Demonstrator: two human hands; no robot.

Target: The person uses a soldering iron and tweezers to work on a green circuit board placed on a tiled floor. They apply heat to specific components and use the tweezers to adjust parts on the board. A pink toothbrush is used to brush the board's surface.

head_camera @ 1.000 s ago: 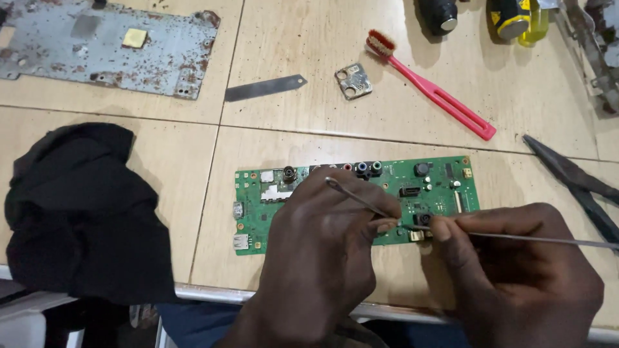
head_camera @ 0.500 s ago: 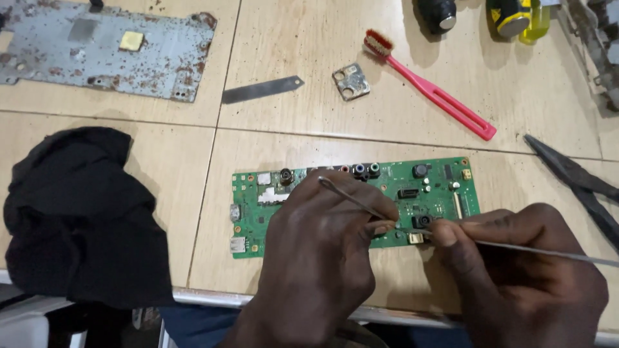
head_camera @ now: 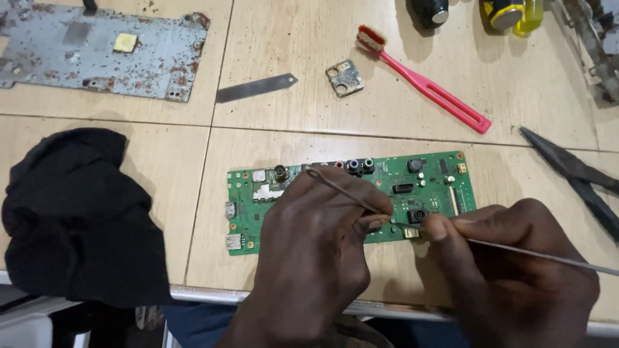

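Pinching a thin metal probe (head_camera: 342, 188) between thumb and fingertips, my left hand (head_camera: 316, 251) rests on the green circuit board (head_camera: 438, 177). My right hand (head_camera: 516, 270) is clamped on a second thin rod (head_camera: 548, 256), its tip meeting the board's near edge between both grips. A black cloth (head_camera: 71, 212) lies left of my left hand.

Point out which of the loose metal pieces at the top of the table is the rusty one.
The large grey metal plate at the top left, speckled with rust. The narrow dark metal strip and the small square bracket beside it show no such speckling.
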